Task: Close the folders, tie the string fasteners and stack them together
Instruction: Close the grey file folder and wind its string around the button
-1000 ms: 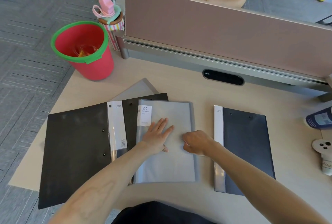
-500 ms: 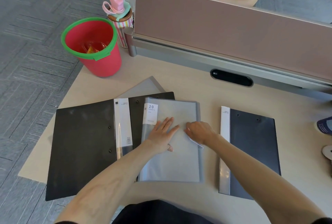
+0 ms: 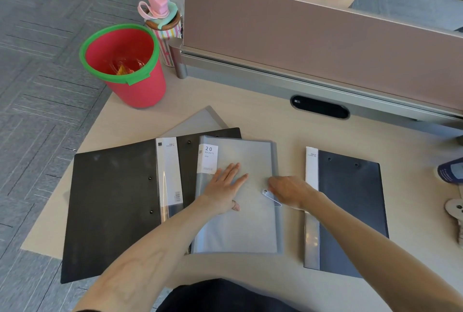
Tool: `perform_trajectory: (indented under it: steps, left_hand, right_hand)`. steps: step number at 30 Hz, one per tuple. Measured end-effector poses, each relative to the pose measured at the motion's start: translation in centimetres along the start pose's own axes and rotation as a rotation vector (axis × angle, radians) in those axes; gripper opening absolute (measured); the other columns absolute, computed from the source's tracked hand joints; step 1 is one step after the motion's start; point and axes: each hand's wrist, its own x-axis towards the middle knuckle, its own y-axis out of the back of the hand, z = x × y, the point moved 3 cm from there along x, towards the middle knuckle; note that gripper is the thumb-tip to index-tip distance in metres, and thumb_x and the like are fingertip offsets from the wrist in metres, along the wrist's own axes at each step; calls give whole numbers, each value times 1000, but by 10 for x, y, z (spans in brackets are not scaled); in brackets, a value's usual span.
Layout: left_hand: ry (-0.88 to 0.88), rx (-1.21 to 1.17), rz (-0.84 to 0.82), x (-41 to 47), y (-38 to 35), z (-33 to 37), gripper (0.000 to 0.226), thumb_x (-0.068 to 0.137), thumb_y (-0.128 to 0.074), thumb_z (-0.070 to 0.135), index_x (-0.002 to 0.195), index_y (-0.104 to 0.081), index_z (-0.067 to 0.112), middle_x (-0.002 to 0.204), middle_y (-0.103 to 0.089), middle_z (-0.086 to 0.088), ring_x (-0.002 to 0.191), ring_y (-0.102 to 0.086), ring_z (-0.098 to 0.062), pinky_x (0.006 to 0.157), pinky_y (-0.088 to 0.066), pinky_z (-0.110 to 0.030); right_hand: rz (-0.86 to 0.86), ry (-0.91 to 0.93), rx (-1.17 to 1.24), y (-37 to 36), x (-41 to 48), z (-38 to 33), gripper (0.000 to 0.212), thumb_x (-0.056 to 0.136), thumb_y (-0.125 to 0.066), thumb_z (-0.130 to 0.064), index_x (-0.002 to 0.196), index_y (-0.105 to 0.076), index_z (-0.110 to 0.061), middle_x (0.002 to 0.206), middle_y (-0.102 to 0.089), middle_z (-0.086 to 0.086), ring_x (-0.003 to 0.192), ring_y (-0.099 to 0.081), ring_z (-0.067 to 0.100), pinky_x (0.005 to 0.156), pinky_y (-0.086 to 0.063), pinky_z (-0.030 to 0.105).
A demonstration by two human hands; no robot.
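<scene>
Closed translucent grey folder (image 3: 235, 211) lying on the desk (image 3: 263, 121), overlapping the right half of an open black folder (image 3: 112, 201); a closed dark folder (image 3: 350, 211) lies apart to its right. Left hand (image 3: 225, 187) rests flat on the cover, fingers spread. Right hand (image 3: 288, 190) pinches the clear fastener tab (image 3: 269, 195) at the folder's right edge.

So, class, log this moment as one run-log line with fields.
left hand: flat on grey folder | right hand: at clear tab on its right edge | black folder: open | dark folder: closed, apart
</scene>
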Motion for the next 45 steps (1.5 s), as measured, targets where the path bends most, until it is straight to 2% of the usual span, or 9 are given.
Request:
perform_trajectory:
  steps: [2,4,6,13,20,26,30,37,45]
  left_hand:
    - [2,4,-6,0,0,0,97,89,-64,43,156,4,24,162,21,-9,149,21,-26,119,10,-41]
    - [3,8,-9,1,0,0,97,89,-64,43,156,4,24,162,21,-9,149,21,-26,119,9,-42]
    - [4,9,-7,1,0,0,97,89,-64,43,156,4,24,162,21,-9,149,21,-26,119,9,-42]
    - [19,2,-10,1,0,1,97,89,-64,43,156,4,25,162,22,-8,149,21,-24,119,11,-41]
    - [9,11,5,0,-1,3,96,90,-62,44,155,5,26,162,22,-7,149,21,-25,119,10,-41]
    - [8,8,9,0,-4,3,96,90,-61,44,155,7,26,162,24,-7,149,22,-24,119,10,-41]
    - [4,16,19,2,-6,1,95,90,-60,46,155,8,27,161,24,-7,149,22,-24,119,9,-41]
    - [-2,-71,106,-5,4,4,90,85,-69,40,155,-16,20,165,5,-9,152,7,-24,121,0,-40]
    - [430,-323,288,-49,10,-19,81,91,-60,30,153,-11,14,162,16,-17,150,9,-36,121,-8,-43]
  right_hand:
    - [115,109,-112,2,0,1,19,96,-47,-33,100,-58,-18,95,-66,3,86,-66,28,68,-45,34]
    - [182,208,-278,3,0,-1,14,77,-75,-26,88,-68,-21,78,-64,0,65,-65,23,53,-45,30]
    - [244,260,-333,4,1,0,20,61,-84,-18,73,-69,-23,67,-59,-2,53,-59,20,46,-42,25]
    - [321,360,-323,4,0,1,18,64,-82,-17,71,-65,-18,67,-57,-3,53,-57,18,47,-39,26]
    - [361,312,-213,-11,-8,10,35,61,-72,0,91,-63,-17,82,-61,0,67,-60,21,55,-48,31]
    - [398,151,6,-29,-14,8,27,70,-73,-3,88,-60,-19,85,-58,-1,70,-57,20,58,-46,28]
    - [483,39,164,-44,-17,4,13,79,-68,-6,83,-60,-15,83,-59,0,71,-54,22,59,-52,37]
    - [513,-217,451,-39,-24,6,13,91,-61,-19,90,-72,-13,95,-68,3,87,-62,22,65,-43,27]
    - [385,-485,867,-34,-19,-2,40,93,-38,0,125,-60,-7,126,-58,13,114,-57,32,93,-48,33]
